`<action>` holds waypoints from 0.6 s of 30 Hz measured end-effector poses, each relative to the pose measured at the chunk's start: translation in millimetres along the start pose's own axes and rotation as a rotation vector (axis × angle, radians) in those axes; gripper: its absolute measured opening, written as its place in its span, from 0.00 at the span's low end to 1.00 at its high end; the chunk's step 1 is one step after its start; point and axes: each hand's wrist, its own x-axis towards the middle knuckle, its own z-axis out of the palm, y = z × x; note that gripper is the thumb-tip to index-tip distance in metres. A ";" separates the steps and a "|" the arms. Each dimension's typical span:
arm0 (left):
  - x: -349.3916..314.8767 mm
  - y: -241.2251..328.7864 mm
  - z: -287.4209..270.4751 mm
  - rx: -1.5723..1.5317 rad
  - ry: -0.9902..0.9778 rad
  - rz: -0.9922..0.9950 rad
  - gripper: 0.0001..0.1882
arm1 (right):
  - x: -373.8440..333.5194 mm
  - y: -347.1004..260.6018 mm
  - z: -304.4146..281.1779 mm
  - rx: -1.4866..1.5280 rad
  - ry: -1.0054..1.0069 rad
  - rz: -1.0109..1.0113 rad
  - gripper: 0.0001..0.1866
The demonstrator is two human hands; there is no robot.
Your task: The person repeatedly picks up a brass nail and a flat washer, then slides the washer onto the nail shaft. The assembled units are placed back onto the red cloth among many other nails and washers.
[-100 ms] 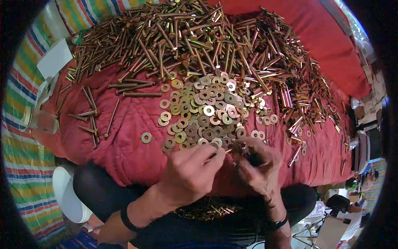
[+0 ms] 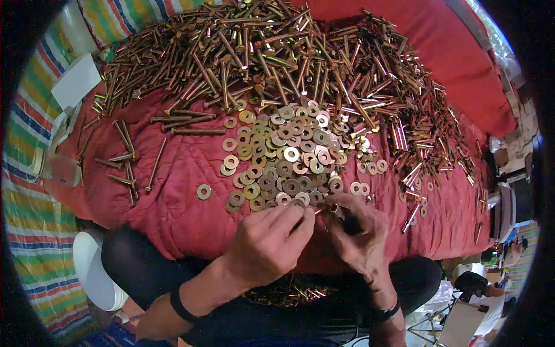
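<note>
A thin bolt (image 2: 318,211) spans the small gap between my hands, just in front of the washer pile (image 2: 289,156). My left hand (image 2: 269,238) is closed, thumb and forefinger pinched at one end of it. Curled around the other end are the fingers of my right hand (image 2: 363,234), where a small shiny metal part (image 2: 333,208) shows at the fingertips. What lies deeper in the right palm is shadowed. A washer (image 2: 298,203) lies at the pile's near edge, beside my left fingertips.
A large heap of bolts (image 2: 231,52) covers the far side of the red cloth (image 2: 173,222) and runs down the right. Several loose bolts (image 2: 128,157) and a lone washer (image 2: 203,192) lie to the left. More fasteners (image 2: 289,296) sit in my lap. A white bucket (image 2: 95,272) stands at lower left.
My right hand has shifted slightly left, and its fingers have moved a little around the metal part. My left hand stays nearly in place.
</note>
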 end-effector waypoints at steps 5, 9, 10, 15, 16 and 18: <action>-5.0 -4.5 2.7 -0.068 -0.013 -0.040 0.19 | -3.9 -4.5 4.4 -0.106 0.028 -0.148 0.19; -7.5 0.9 3.6 -0.070 -0.027 -0.048 0.20 | -4.2 -4.7 -3.8 -0.086 -0.012 -0.141 0.20; -7.5 1.1 4.4 -0.040 -0.031 -0.023 0.20 | -4.7 -4.8 -5.2 -0.059 -0.020 -0.127 0.20; -10.3 -0.6 7.2 0.048 -0.032 0.079 0.17 | -11.9 -6.0 3.8 -0.105 -0.012 -0.127 0.20; -10.8 -0.6 7.6 0.042 -0.035 0.075 0.17 | -13.0 -6.0 6.2 -0.123 -0.017 -0.144 0.20; -11.0 0.8 8.2 0.005 -0.031 0.019 0.16 | -13.6 -6.4 7.0 -0.092 -0.033 -0.168 0.16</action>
